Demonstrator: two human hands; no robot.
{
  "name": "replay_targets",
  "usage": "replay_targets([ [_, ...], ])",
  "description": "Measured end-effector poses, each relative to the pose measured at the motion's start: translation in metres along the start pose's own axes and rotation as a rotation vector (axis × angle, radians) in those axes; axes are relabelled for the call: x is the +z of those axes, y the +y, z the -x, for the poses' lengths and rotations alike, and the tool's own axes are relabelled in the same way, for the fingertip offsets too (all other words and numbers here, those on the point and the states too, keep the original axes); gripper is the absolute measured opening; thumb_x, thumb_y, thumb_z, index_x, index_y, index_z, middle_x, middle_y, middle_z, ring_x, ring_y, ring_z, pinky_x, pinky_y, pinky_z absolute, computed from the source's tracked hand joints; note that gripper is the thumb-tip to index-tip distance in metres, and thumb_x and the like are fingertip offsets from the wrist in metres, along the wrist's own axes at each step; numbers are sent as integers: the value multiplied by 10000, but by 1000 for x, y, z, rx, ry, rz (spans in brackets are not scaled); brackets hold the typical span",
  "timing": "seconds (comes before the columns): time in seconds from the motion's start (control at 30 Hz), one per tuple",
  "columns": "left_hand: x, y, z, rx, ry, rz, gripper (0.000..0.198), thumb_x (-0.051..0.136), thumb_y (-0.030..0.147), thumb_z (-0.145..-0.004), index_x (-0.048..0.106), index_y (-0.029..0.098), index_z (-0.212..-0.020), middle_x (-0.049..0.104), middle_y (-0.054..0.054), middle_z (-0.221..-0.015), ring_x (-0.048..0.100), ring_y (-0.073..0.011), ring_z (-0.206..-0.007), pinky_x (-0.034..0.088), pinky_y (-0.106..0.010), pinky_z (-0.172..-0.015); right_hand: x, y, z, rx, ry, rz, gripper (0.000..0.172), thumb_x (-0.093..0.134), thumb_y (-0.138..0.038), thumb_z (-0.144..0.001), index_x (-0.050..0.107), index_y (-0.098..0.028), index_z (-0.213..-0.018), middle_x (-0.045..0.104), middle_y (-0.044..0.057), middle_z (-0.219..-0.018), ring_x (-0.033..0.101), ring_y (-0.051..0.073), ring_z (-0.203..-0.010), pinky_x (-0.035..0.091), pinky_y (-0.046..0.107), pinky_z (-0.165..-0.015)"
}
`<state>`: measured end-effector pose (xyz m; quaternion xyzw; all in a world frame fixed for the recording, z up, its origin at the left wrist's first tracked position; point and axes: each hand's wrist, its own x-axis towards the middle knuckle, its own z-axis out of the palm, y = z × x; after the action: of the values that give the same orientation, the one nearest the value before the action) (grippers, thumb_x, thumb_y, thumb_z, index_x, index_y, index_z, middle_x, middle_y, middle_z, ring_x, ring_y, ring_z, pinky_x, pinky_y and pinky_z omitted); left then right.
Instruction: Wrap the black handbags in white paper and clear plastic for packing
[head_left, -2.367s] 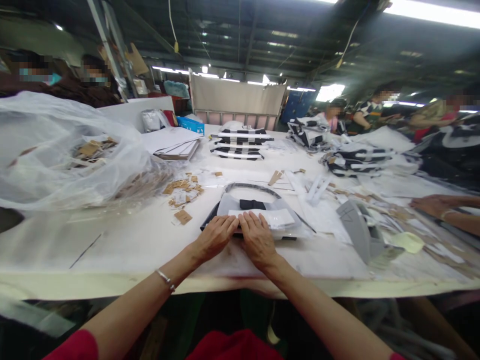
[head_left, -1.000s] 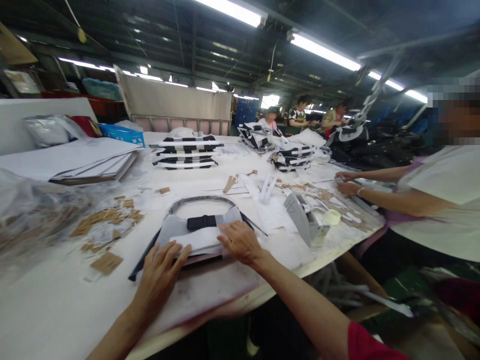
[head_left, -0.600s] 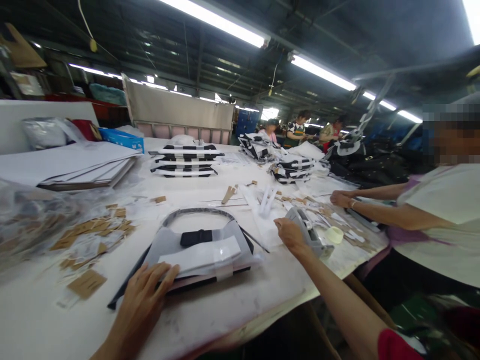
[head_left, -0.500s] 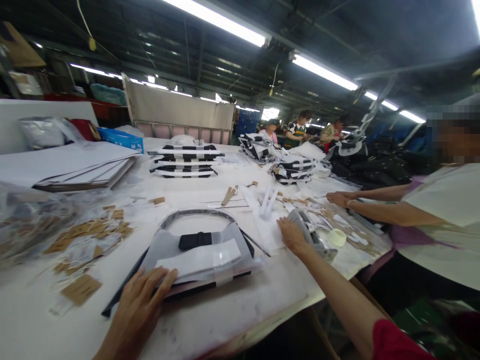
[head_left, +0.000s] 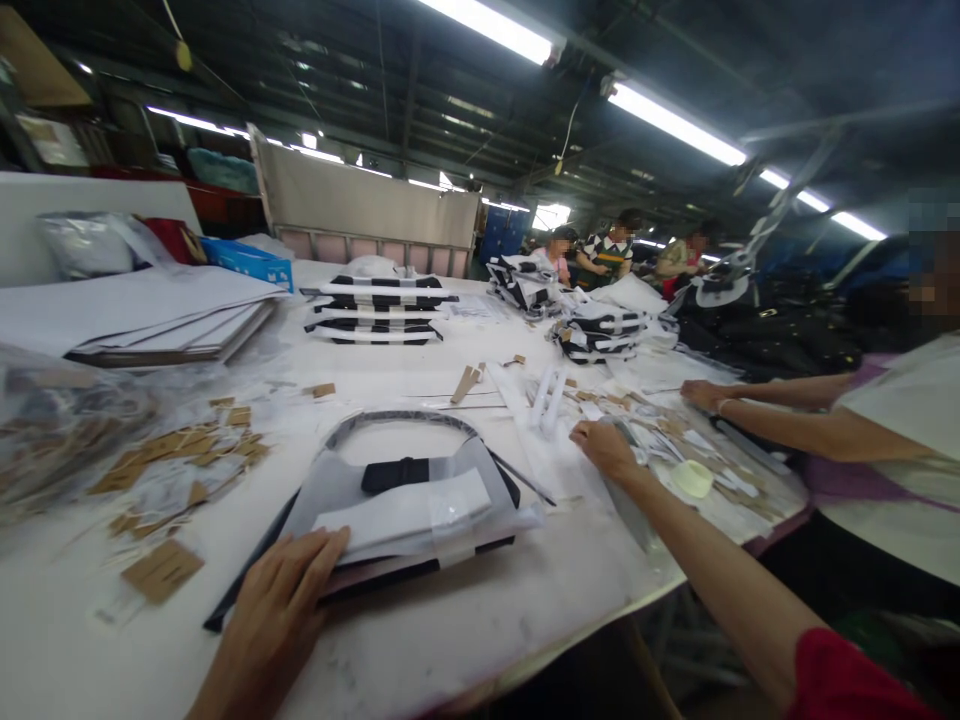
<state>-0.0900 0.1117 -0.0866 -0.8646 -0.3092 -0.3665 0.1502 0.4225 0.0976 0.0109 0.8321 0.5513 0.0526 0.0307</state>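
The left hand [head_left: 274, 625] lies open, its fingertips [head_left: 330, 545] resting against the lower front edge of a grey-and-black handbag [head_left: 420, 500] without closing on it. The handbag lies flat on a white worktable [head_left: 480, 640], with its curved handle away from the person, a black bow on top and a white sheet [head_left: 397, 515] across its front. The right hand [head_left: 607, 448] is curled over a grey piece [head_left: 626, 512] that the forearm partly hides; I cannot tell whether it has hold of it. A small roll of tape [head_left: 691, 478] sits just beyond. Kraft tags [head_left: 163, 570] lie left of the handbag, and a co-worker's hands [head_left: 705, 395] reach in from the right.
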Motion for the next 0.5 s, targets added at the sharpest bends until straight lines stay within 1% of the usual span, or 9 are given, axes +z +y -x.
replay_targets([
  [0.07, 0, 1, 0, -15, -3, 0, 572, 409, 88, -873, 413, 223, -1429, 623, -103, -1162, 592, -267, -1076, 434, -427, -1012, -12, 4, -3, 0, 7, -5, 282, 453, -229, -947, 727, -203, -1006, 746, 69, -983, 671, 184, -910, 422, 257, -741],
  [0.17, 0, 2, -2, -7, 10, -2, 554, 406, 76, -879, 423, 220, -1414, 619, -100, -1156, 580, -265, -1090, 418, -421, -1024, -24, 7, 0, 0, 22, 25, 315, 441, -205, -941, 706, -196, -1112, 727, 111, -1079, 657, 218, -991, 427, 289, -808],
  [0.2, 0, 3, -3, 1, 18, -2, 549, 401, 70, -881, 427, 219, -1409, 620, -98, -1154, 578, -262, -1093, 409, -419, -1032, -25, 7, 2, -12, 12, 39, 298, 478, -202, -923, 710, -201, -1110, 726, 121, -1083, 654, 235, -1005, 427, 309, -831],
  [0.27, 0, 4, -5, 11, 33, 2, 539, 391, 63, -880, 439, 214, -1395, 623, -93, -1158, 579, -255, -1091, 397, -419, -1044, -25, 2, 10, -68, -42, 55, 226, 625, -190, -828, 744, -220, -1018, 742, 109, -1024, 657, 256, -1003, 422, 337, -874],
  [0.3, 0, 4, -6, 10, 40, 4, 538, 384, 57, -875, 446, 209, -1387, 624, -93, -1160, 582, -254, -1086, 397, -420, -1044, -24, -3, 13, -104, -71, 55, 228, 696, -174, -761, 754, -230, -975, 748, 95, -1008, 655, 259, -1012, 415, 344, -901],
  [0.33, 0, 4, -7, 7, 40, 5, 540, 380, 52, -868, 452, 205, -1380, 625, -94, -1162, 584, -253, -1083, 401, -421, -1041, -23, -8, 17, -136, -92, 48, 266, 738, -159, -712, 756, -236, -966, 747, 86, -1024, 648, 260, -1038, 405, 351, -929],
  [0.37, -1, 4, -7, 8, 36, 3, 544, 380, 48, -857, 458, 202, -1374, 626, -94, -1162, 587, -253, -1078, 409, -421, -1034, -21, -14, 20, -159, -100, 37, 293, 748, -160, -706, 753, -238, -989, 740, 86, -1065, 635, 261, -1071, 394, 358, -951],
  [0.43, -1, 2, -6, 14, 22, -10, 550, 399, 50, -834, 472, 196, -1359, 630, -98, -1153, 594, -256, -1063, 436, -414, -1007, -17, -26, 24, -176, -100, 0, 277, 683, -203, -796, 738, -243, -1065, 718, 93, -1139, 625, 252, -1096, 403, 364, -940],
  [0.5, -1, 0, -4, 10, 11, -22, 543, 431, 70, -819, 484, 192, -1346, 629, -103, -1152, 602, -260, -1044, 466, -401, -966, -12, -35, 27, -166, -123, -45, 241, 613, -226, -859, 741, -253, -1061, 733, 78, -1096, 654, 231, -1023, 439, 340, -858],
])
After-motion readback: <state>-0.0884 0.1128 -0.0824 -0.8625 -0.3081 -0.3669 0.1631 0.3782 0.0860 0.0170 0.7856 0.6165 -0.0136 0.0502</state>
